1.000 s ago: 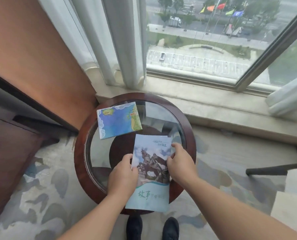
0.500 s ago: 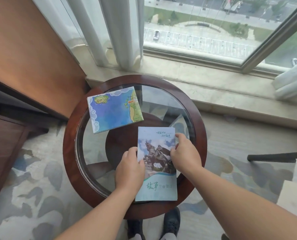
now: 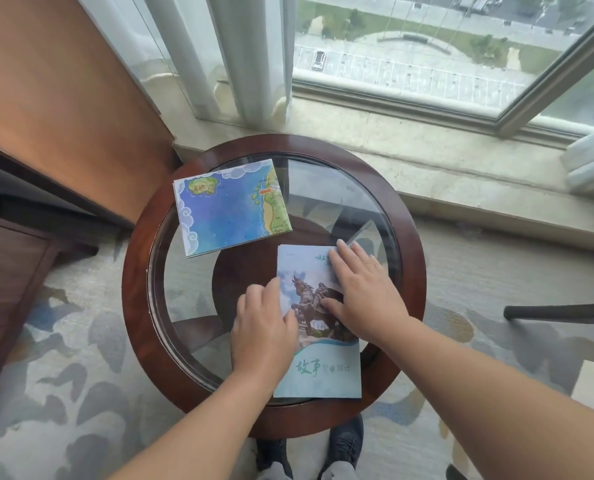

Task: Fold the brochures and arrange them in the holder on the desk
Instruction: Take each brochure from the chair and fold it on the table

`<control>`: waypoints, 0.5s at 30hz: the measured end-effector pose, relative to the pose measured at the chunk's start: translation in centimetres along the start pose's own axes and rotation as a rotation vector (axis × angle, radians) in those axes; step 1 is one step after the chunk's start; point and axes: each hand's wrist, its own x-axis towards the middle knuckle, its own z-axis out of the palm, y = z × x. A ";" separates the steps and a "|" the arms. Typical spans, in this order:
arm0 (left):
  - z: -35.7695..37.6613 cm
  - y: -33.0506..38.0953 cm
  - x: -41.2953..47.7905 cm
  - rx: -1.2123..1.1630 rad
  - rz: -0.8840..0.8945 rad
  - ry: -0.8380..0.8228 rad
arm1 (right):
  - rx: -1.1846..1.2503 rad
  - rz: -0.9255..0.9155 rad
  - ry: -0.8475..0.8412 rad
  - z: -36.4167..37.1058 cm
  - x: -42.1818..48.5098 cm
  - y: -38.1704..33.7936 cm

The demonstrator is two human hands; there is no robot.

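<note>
Nearest the person, the statue brochure [image 3: 318, 344] lies flat on the round glass-topped table [image 3: 139, 292], its near edge reaching the table's near rim, over the wood. The left hand [image 3: 262, 332] rests on the brochure's left edge, fingers curled and pressing down; whether that grip pinches the paper or only pins it, I cannot tell. The right hand [image 3: 361, 292] lies spread and flat on the brochure's upper right part, an open grip holding nothing, palm bearing on the cover.

By this look the step in hand is pressing the fold: the brochure appears already closed to a narrow panel, and both hands seem to be flattening it.

Farther from the person, just beyond the statue brochure's far left corner and apart from it, lies the map brochure [image 3: 231, 207], folded and turned a little askew on the glass.

No holder shows anywhere in view. The next move likely calls for gathering both brochures and carrying them off to the desk, wherever the holder stands.
</note>
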 end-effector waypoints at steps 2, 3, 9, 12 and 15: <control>0.9 0.7 0.7 0.058 0.229 0.063 | -0.019 -0.036 -0.008 0.3 0.1 0.3; 1.5 1.1 1.2 0.085 0.315 0.033 | -0.023 -0.046 -0.008 0.4 0.1 0.4; 4.5 0.8 2.3 0.434 0.492 -0.213 | -0.011 -0.052 -0.027 1.0 0.3 1.0; 5.0 0.5 1.3 0.521 0.485 -0.233 | -0.020 -0.043 -0.025 1.2 0.3 1.1; 5.0 0.3 -0.5 0.533 0.442 -0.243 | -0.016 -0.035 -0.036 1.0 0.2 1.0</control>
